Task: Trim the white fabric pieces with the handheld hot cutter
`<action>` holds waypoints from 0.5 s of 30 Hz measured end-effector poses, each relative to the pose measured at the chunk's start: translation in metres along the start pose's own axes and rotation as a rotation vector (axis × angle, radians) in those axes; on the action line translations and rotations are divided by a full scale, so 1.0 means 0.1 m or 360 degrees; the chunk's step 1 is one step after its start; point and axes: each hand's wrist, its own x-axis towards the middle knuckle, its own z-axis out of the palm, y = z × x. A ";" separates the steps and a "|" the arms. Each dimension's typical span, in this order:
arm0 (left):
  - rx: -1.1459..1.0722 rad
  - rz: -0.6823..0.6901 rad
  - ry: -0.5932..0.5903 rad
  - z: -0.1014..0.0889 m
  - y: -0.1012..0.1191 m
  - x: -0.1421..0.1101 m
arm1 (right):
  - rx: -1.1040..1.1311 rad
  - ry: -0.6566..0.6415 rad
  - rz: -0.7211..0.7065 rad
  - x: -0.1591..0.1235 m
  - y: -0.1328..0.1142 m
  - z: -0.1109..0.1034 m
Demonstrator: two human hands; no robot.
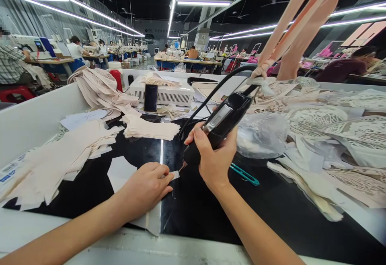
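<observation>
My right hand (pixel 215 158) is wrapped round a black corded handheld power tool (pixel 224 116), tilted with its thin metal tip pointing down and left. Twisted peach fabric strips (pixel 297 27) hold the tool's upper end from above. Close to the tip, my left hand (pixel 149 186) pinches a small pale strip (pixel 175 175), cloth or paper, its end sticking out past the fingers. The tip is at or very near that end; contact is unclear. Under and beside my left hand lie a white sheet piece (pixel 120 172) and a pale piece (pixel 154 218), partly hidden by the hand and forearm.
Stacked beige cut pieces (pixel 66 158) lie left, with another stack (pixel 150 128) ahead. A phone (pixel 150 97) leans against a white vented box (pixel 164 92). To the right are teal thread snips (pixel 245 174), a clear plastic bag (pixel 262 134) and lace pieces (pixel 356 128). People sit at machines beyond.
</observation>
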 end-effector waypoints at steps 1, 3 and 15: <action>-0.0005 -0.0005 0.0007 0.00 0.00 0.00 | 0.0003 0.0000 0.0005 0.00 0.00 0.00; -0.0003 -0.0008 0.0007 0.00 0.00 -0.01 | -0.0004 0.0000 0.0011 0.00 0.00 0.01; 0.0022 0.0002 -0.0001 0.01 0.01 0.00 | -0.0029 0.0015 0.0022 -0.02 0.03 0.02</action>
